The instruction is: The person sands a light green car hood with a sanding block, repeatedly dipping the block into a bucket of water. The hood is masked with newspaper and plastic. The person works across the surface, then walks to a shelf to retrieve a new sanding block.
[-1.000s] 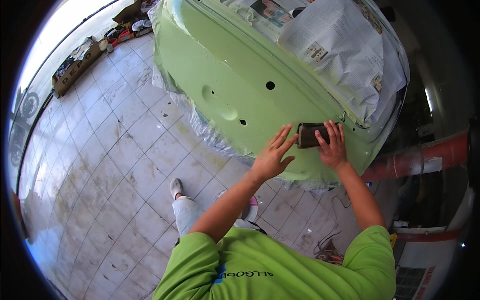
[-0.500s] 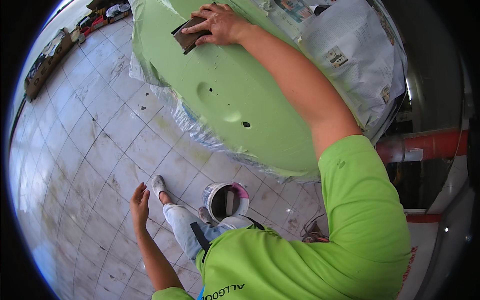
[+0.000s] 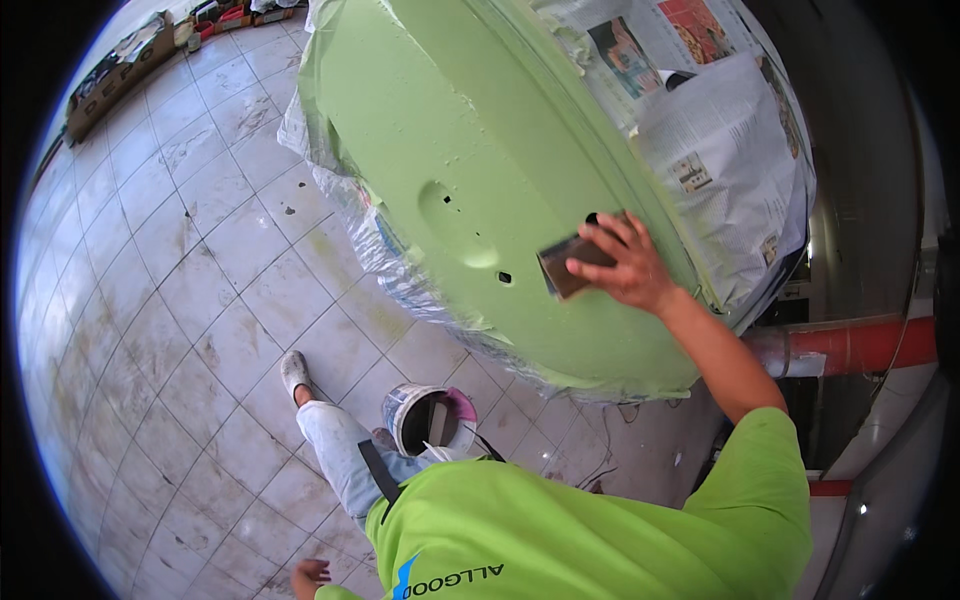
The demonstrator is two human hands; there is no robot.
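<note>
A light-green car panel, with small holes and a recessed handle area, fills the upper middle. On its lower right my right hand is shut on a dark brown sanding block, pressed to the surface just right of the square hole. My left hand hangs low at the bottom edge, away from the panel, its fingers loosely bent and apparently holding nothing. Newspaper masking covers the panel's right part, and crinkled plastic sheeting lines its left and lower edge.
A bucket with dark objects inside stands by my feet on the tiled floor. A cardboard box and assorted items sit at the top left. A red horizontal pipe or bar lies right of the panel.
My right hand with the block went to the panel's upper left, then back down to the lower right. My left hand has dropped from the panel to the bottom edge.
</note>
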